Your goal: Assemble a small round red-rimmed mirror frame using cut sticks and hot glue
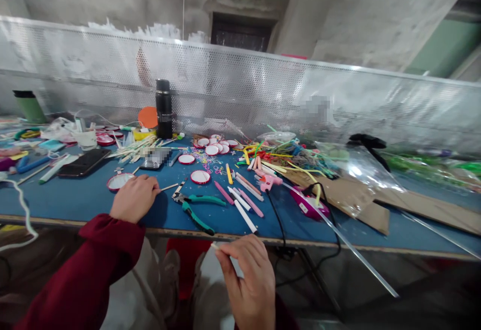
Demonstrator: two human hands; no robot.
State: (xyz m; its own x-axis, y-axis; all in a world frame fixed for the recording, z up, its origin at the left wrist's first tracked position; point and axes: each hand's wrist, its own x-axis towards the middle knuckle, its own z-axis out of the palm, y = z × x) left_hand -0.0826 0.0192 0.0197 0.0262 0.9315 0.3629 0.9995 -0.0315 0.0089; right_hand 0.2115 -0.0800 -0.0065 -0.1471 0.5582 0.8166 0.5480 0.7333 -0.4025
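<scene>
My left hand (pixel 134 198) rests on the blue table (pixel 75 200), fingers curled round a thin wooden stick (pixel 170 187) that pokes out to the right. My right hand (pixel 248 280) is below the table's front edge, pinching a white stick (pixel 225 256). Green-handled pliers (pixel 197 209) lie between the hands. Several white and pink sticks (pixel 242 201) lie just beyond the right hand. A round white disc with a red rim (pixel 119 181) sits right behind the left hand.
A pink glue gun (pixel 268 182) with a black cord, a black phone (pixel 83 162), a black bottle (pixel 164 109), more red-rimmed discs (pixel 212 148), coloured sticks, cardboard (pixel 338 190) and clear plastic wrap crowd the table. A perforated metal screen (pixel 263 89) closes the back.
</scene>
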